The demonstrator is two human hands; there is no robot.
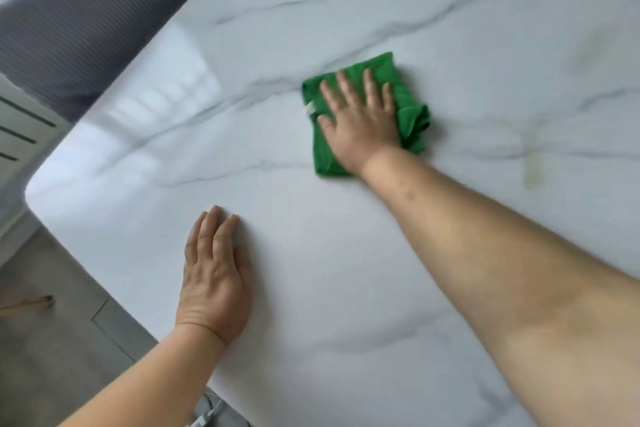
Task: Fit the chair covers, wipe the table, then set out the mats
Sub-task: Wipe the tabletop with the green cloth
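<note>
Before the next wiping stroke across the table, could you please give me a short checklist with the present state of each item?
1. Right hand flat on the green cloth: ok.
2. Cloth lying on the table, folded: ok.
3. Left hand flat on the tabletop, apart from the cloth: ok.
4. Yellowish marks to the right of the cloth not yet wiped away: not ok.
5. Grey cover on the chair at the far edge: ok.
6. Mats set out: not ok, none in view.

Single head view; looks steeply down, tilted, close over table (346,10) corner
</note>
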